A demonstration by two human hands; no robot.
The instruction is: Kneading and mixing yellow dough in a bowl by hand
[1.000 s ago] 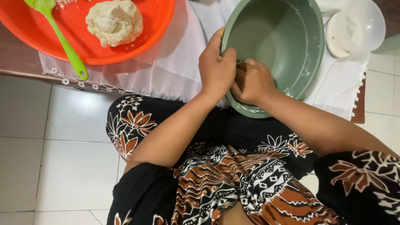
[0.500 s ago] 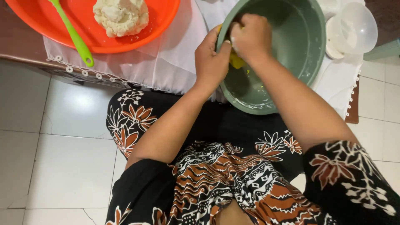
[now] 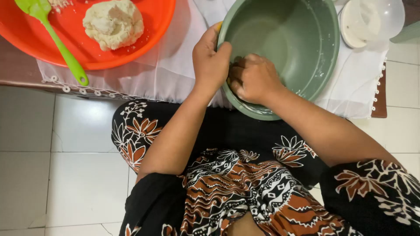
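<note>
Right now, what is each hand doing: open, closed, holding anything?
Left hand: closed on the rim of the green bowl.
Right hand: curled inside the bowl; whether it holds anything cannot be told.

- I see even, bright daylight, soft and without harsh glare.
- The pale tiled floor (image 3: 52, 175) shows a faint sheen.
- Soft shadow sits inside the green plastic basin (image 3: 284, 39).
- Focus stays sharp throughout.

No packages, labels, signs, screens — none visible anywhere.
</note>
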